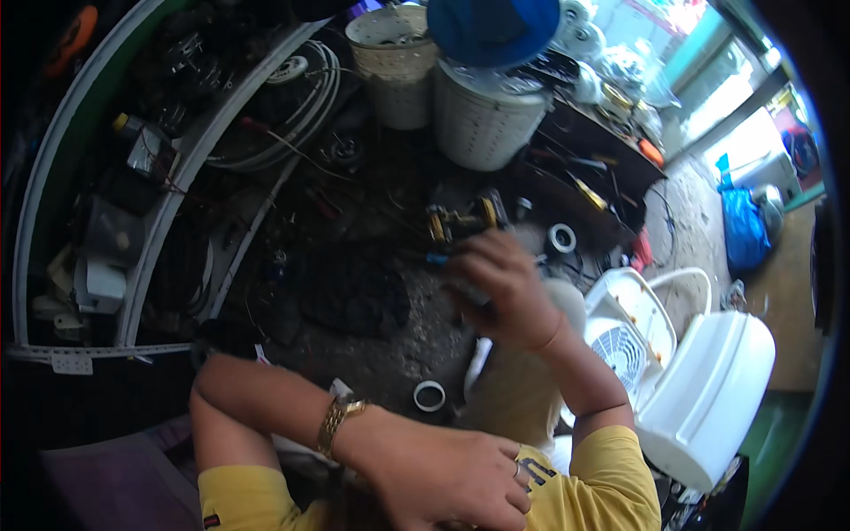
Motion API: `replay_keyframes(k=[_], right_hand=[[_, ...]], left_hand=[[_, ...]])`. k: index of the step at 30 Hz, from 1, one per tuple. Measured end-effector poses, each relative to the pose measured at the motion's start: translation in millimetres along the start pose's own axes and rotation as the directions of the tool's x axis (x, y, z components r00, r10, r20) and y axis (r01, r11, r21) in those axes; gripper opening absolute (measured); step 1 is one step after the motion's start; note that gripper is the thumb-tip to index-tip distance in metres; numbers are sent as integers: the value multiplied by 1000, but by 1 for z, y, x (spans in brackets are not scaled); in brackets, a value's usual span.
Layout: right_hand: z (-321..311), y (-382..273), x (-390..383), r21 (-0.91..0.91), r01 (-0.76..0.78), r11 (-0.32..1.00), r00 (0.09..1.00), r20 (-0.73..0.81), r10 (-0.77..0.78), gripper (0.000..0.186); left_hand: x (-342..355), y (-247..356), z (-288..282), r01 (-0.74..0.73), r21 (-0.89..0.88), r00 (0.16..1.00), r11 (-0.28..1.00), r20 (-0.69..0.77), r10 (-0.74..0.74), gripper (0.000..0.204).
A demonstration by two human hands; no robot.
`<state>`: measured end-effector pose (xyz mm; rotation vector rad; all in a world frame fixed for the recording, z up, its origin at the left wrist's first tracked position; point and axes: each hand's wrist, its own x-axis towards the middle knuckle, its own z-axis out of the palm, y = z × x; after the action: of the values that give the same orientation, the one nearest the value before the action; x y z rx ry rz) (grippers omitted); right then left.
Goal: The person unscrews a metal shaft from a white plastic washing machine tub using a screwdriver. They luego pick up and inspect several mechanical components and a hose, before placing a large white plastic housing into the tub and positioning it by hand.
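Right hand (498, 285): I see it raised over the middle of the floor, fingers curled around a small dark part; I cannot tell what the part is.
Left hand (447, 473): I see it low at the bottom edge of the view, fingers bent and resting on yellow cloth; I cannot tell whether it grips anything. It wears a ring.
Watch (339, 421): gold band on the left wrist.
Yellow-and-black tool (462, 219): lies on the floor just beyond the right hand's fingertips.
White ring (429, 396): on the floor between the two forearms, apart from both hands.
Second ring (561, 238): on the floor to the right of the yellow-and-black tool.
White baskets (482, 124): two perforated tubs at the far edge of the floor, side by side.
Blue lid (491, 28): resting over the nearer basket.
White fan casing (624, 341): just right of the right forearm.
White plastic cover (713, 389): right of the fan casing, tilted.
Floor (403, 350): dark, gritty, strewn with wires.
Blue bag (742, 228): far right edge of the floor.
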<state>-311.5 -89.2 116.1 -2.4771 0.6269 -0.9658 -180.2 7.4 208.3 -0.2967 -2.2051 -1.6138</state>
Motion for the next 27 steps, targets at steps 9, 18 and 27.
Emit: replay_keyframes(k=[9,18,27], right_hand=[[103,104,48,224,-370,902,903,316,292,24],[131,75,54,132,-493,860,862,207,462,18],[-35,-100,217,206,-431,879,872,346,347,29]], left_hand=[[-79,-8,-103,103,-167,991,981,-65,-115,23],[-20,169,-203,175,227,967,958,-223,-123,39],[98,436,-243,-5,522,987,853,-133,87,16]])
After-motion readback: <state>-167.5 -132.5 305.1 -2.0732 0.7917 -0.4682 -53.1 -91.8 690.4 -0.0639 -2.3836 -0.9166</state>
